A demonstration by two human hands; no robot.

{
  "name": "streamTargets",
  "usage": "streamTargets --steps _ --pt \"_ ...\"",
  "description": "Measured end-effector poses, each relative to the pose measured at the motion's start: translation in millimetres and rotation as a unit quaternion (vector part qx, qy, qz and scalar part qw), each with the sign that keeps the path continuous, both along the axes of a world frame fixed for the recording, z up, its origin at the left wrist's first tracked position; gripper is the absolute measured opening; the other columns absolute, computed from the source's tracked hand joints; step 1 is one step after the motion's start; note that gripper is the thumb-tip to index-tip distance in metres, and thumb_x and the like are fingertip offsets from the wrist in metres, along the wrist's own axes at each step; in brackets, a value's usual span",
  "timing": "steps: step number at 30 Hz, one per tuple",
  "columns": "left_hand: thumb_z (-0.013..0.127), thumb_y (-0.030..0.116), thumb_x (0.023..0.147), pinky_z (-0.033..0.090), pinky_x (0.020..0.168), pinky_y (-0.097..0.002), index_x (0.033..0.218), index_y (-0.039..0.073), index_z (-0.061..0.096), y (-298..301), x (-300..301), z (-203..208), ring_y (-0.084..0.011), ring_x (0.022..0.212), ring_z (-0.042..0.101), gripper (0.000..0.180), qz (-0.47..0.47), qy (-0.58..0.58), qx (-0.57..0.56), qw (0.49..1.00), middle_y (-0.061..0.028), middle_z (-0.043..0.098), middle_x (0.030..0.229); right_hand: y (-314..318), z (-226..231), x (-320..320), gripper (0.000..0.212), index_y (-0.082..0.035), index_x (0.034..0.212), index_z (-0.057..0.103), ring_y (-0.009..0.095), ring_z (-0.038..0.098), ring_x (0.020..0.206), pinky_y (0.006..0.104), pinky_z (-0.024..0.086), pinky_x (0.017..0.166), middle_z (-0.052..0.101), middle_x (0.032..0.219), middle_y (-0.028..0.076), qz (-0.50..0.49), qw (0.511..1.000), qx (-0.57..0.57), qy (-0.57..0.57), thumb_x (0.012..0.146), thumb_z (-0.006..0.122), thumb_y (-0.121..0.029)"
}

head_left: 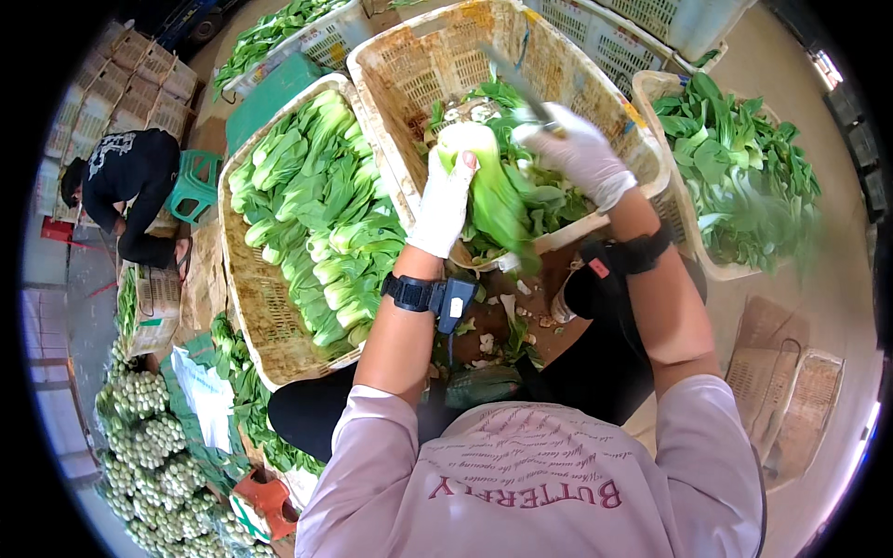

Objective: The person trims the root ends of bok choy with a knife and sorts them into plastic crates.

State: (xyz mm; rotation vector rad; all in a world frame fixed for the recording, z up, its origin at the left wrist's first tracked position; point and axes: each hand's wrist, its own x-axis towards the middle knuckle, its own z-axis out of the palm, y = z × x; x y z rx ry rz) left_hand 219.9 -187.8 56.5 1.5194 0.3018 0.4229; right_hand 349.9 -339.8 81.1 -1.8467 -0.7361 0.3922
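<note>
My gloved left hand (443,203) is closed around a bok choy (498,209), its pale base up and its green leaves hanging down, a little blurred. Just to the right, my gloved right hand (579,156) grips a knife (513,79), the blade pointing up and away to the left. Both hands are above the near part of a stained cream crate (400,70), which holds loose leaves and cut scraps. At my left, a second crate (249,307) is filled with rows of bok choy (321,219).
On the right stands a crate of leafy greens (735,167). More crates (595,37) line the far side. A person in dark clothes (130,181) bends beside a green stool (193,184) at far left. Bundled vegetables (153,446) lie lower left; flattened cardboard (767,363) lies right.
</note>
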Motion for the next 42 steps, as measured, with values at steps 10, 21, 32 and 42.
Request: streamTargets --steps 10,21,32,42 --pt "0.063 0.020 0.086 0.038 0.095 -0.0283 0.123 0.001 0.051 33.5 -4.7 18.5 -0.0136 0.106 0.050 0.043 -0.166 0.004 0.029 0.986 -0.0050 0.057 0.116 3.7 8.7 -4.0 0.046 0.000 0.119 0.053 0.008 0.054 0.089 0.0237 0.045 0.081 0.060 0.100 0.002 0.167 0.981 0.044 0.092 0.080 0.070 -0.018" --pt "0.056 0.022 0.087 0.040 0.095 -0.0345 0.123 0.009 0.052 89.0 40.2 5.0 -0.0316 0.108 0.051 0.039 -0.078 0.060 0.477 0.873 -0.0188 0.055 0.115 -5.5 0.9 2.2 0.040 -0.005 0.092 0.056 0.004 0.035 0.034 0.0197 0.025 0.030 0.048 0.058 -0.004 0.188 0.933 0.068 0.300 0.082 0.063 -0.043" --pt "0.062 0.037 0.081 0.042 0.095 -0.0480 0.130 0.005 0.041 30.1 -20.0 -21.9 -0.0320 0.108 0.053 0.062 -0.097 -0.047 -0.322 0.941 -0.0161 0.054 0.118 20.4 41.8 -26.4 0.033 -0.005 0.100 0.060 0.003 0.045 0.050 0.0168 0.032 0.037 0.060 0.072 0.001 0.095 0.965 0.075 0.233 0.083 0.063 -0.034" --pt "0.059 0.050 0.075 0.048 0.081 -0.0476 0.128 0.002 0.041 46.1 -63.4 -8.8 -0.0339 0.091 0.058 0.074 -0.119 -0.232 -0.513 0.818 -0.0202 0.058 0.104 27.7 1.5 -6.1 0.030 -0.003 0.094 0.058 0.015 0.056 0.068 0.0294 0.044 0.067 0.061 0.075 0.009 -0.072 0.994 -0.049 -0.064 0.081 0.057 -0.031"
